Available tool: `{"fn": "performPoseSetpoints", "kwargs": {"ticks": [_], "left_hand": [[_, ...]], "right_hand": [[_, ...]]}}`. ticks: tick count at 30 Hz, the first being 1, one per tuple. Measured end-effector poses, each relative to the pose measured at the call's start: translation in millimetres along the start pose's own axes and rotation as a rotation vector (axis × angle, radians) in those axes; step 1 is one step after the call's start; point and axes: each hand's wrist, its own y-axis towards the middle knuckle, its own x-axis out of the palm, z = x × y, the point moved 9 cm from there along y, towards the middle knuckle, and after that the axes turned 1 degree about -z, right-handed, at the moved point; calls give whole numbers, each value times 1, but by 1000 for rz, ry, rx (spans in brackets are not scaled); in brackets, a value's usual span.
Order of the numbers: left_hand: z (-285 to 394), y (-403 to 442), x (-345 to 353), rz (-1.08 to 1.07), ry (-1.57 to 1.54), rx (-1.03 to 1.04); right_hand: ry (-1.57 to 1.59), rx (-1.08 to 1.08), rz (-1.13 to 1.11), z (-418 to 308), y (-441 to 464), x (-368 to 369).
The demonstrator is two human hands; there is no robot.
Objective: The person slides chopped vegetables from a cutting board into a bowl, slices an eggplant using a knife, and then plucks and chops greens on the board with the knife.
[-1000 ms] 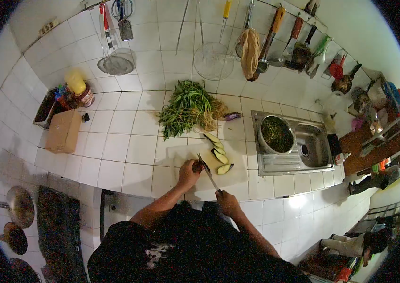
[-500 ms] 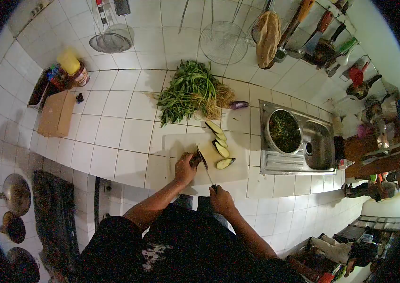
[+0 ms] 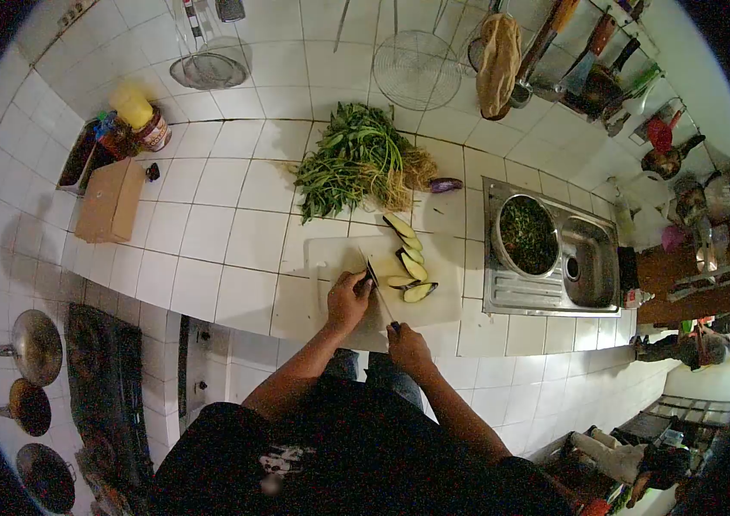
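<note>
My right hand [image 3: 409, 346] is closed round the handle of a knife [image 3: 381, 297], whose blade points up and left over a white cutting board [image 3: 322, 251]. At the blade's left side my left hand [image 3: 348, 301] grips a dark piece of eggplant, mostly hidden by the fingers. Pale eggplant slices with dark skin [image 3: 414, 266] lie in a loose row on the board, right of the blade. Behind the board sits a pile of leafy greens with roots [image 3: 356, 163], and a purple eggplant piece [image 3: 446, 185] rests beside the roots.
To the right, a pot of chopped greens [image 3: 527, 236] stands on the steel sink [image 3: 588, 258]. A cardboard box [image 3: 110, 200] and jars are at the left. Strainers and utensils hang on the back wall. Pans and a dark stove are lower left. Another person [image 3: 653, 464] shows lower right.
Another pale slice now lies beside the others, just right of the knife. Both hands remain at the board. The camera view has shifted.
</note>
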Motion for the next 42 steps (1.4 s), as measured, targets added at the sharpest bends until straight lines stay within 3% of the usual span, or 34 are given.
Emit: {"fn": "performPoseSetpoints", "kwargs": {"ticks": [5,9,10,11,12,14,18,20,24,27,29,30,32,38,42], "left_hand": [[2,-1,-3,44,-16,21],[6,-2,-2,-13,-9,48],[12,-3,-8,3,33,80],[5,-2,-3,-93,-32,-38],[6,-2,-3,-97,-33,-36],[5,0,-5,-77,-25,-44],[4,1,-6,-61,16,-30],[5,1,-6,-61,-17,-28],[-1,1,-1,-84,-53,-65],[2,-1,-4,-44,-67,4],[3,-1,-2,-57,-66,-16],[6,3,-5,-40,-69,-5],[6,1,-5,-91,-56,-25],[6,1,-11,-131,-122,-124],[5,3,-15,-96,-223,-143]], "right_hand": [[-29,187,-47,12,-25,-11],[-37,208,-1,34,11,9],[-110,32,20,19,24,10],[-182,-147,37,6,28,12],[-181,-143,39,10,29,14],[33,104,53,39,33,13],[-87,21,107,14,-3,-20],[-67,191,55,26,-13,-19],[-81,211,63,33,-11,-19],[1,189,125,39,-2,-20],[10,31,166,38,3,-16],[-119,-166,199,33,3,-9],[-229,-272,200,23,-4,-6],[51,-75,124,40,-19,11],[99,-90,138,15,-30,0]]}}
